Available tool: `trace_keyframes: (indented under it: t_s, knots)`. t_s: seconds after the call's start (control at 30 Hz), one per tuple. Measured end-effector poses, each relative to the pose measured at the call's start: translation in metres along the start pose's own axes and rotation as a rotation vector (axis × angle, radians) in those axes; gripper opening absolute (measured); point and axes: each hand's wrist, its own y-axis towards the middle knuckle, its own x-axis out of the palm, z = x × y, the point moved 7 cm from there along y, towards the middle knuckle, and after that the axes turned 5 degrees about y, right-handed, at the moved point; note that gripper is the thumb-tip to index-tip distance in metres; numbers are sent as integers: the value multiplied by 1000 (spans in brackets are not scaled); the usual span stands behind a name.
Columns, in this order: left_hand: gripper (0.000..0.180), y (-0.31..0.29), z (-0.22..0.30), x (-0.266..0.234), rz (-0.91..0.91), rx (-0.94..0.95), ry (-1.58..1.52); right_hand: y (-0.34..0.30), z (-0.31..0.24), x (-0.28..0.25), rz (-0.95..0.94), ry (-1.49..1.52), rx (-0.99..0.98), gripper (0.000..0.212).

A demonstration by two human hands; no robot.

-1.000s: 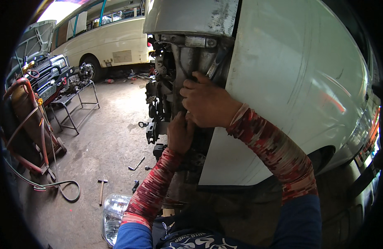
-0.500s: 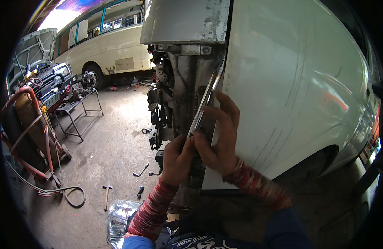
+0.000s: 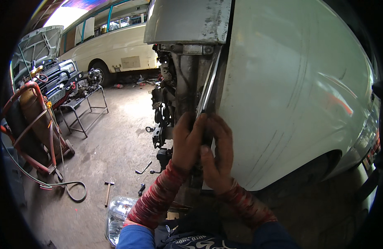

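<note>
A long, narrow, shiny metal strip (image 3: 212, 81) slants along the gap between the vehicle's exposed front frame and its white body panel (image 3: 274, 87). My left hand (image 3: 186, 141) is closed around the strip's lower end, thumb and forefinger pinched against it. Beside it, my right hand (image 3: 219, 155) has its fingers bent together, their tips close to that same end, with the thumb lower and apart. What lies inside the right hand's curl is dark and hidden. Over the strip's top sits a grey panel (image 3: 187, 20) with a chipped, stained edge.
Left on the concrete floor are a hammer (image 3: 109, 193), an L-shaped wrench (image 3: 143, 167) and a small black tool (image 3: 141, 189). A headlight (image 3: 117, 216) lies by my left forearm. Farther off stand a red cylinder cart (image 3: 50, 124), a metal stand (image 3: 90, 108) and a cream bus (image 3: 117, 52).
My right hand has come down from higher on the strip to beside its lower end. The left hand has risen slightly, and the strip stands a little more upright.
</note>
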Motion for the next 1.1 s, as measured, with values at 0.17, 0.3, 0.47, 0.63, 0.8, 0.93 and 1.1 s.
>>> trace_keyframes:
  t_s: [0.17, 0.3, 0.47, 0.63, 0.8, 0.93, 1.1]
  knots:
    - [31, 3, -7, 10, -36, -126, -144, 3, 16, -11, 94, 198, 162, 54]
    - [38, 2, -3, 5, 35, -78, -110, -11, 15, 2, 42, 156, 181, 54]
    - [34, -9, 8, -4, -106, -308, -314, -28, 35, 19, 51, 481, 442, 52]
    - [35, -6, 19, -15, -233, -366, -295, -8, 50, 33, -39, 731, 549, 54]
    - [35, 15, 19, -8, -206, -220, -228, 27, 64, 31, -127, 611, 669, 57]
    - [37, 10, 19, -12, -220, -308, -200, 59, 58, 38, -167, 848, 573, 62]
    - [38, 8, 27, -10, -260, -344, -181, 84, 64, 51, -271, 1102, 569, 66]
